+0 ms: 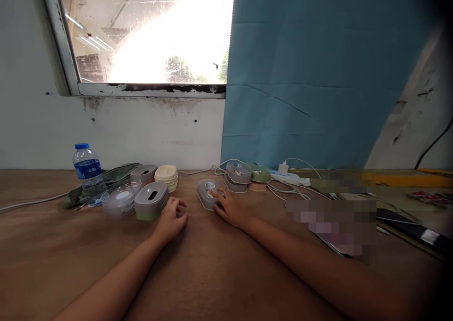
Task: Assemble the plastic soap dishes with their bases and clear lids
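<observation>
A small grey box with a clear lid and a round white label [209, 186] sits on the brown table in front of me. My right hand [230, 208] is closed over its right side, fingertips on the lid and thumb low at the near edge. To the left, my left hand [173, 219] rests on the table with fingers loosely bent and thumb apart, holding nothing. It lies right beside a tub with a grey slotted lid and green base [151, 203]. Behind that tub are a similar grey-lidded tub [143, 174] and a stack of cream containers [166, 174].
Clear round plastic containers [122, 198] and a blue-capped water bottle [88, 175] stand at the left. Stacked grey boxes [237, 176] and a green-lidded box [259, 175] are behind my right hand. A white power strip [290, 177] with cables lies against the wall.
</observation>
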